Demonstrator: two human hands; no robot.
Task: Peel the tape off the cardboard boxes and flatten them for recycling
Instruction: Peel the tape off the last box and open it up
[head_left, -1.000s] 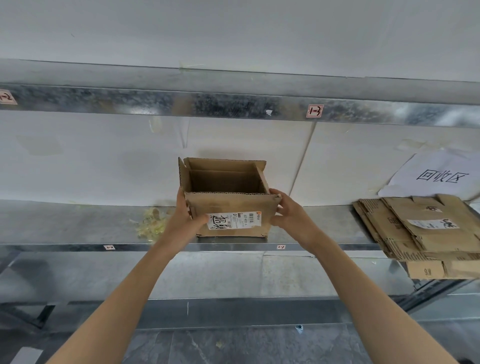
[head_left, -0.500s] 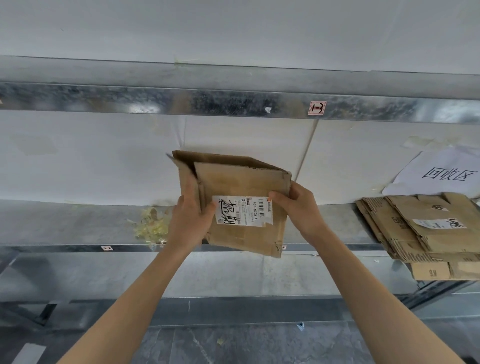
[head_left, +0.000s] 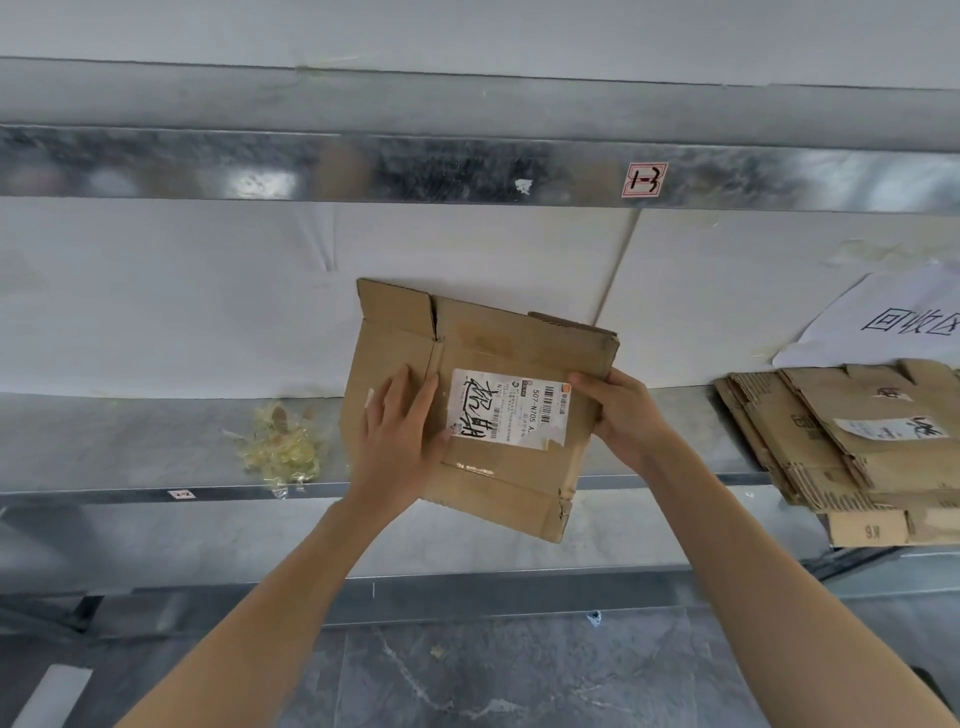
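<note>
Now the box (head_left: 498, 353) is pressed nearly flat and held up in front of the shelf (head_left: 130, 447), its broad face toward the camera and its whole outline tilted, the top left corner highest and the bottom right corner lowest. A white label (head_left: 511, 408) with a barcode and black handwriting sits on the middle of that face, turned sideways.

The left hand (head_left: 397, 441) lies flat on the left part of the face, fingers spread and pointing up, the thumb touching the label's lower left corner; the palm presses on the cardboard rather than closing around it. The right hand (head_left: 623, 415) clamps the box's right edge, thumb on the front just beside the label's upper right corner, the other fingers wrapped behind and out of sight. So the box lies between the two hands, most of it above and below them, with one flap sticking up at the top left and another folded along the bottom edge.

On the shelf to the left of the box, a crumpled wad of yellowish tape (head_left: 280, 449) rests near the front lip. Well to the right, a stack (head_left: 852, 441) of flattened boxes lies on the same shelf, overhanging its front edge, below a white paper sign (head_left: 893, 317) on the wall.
</note>
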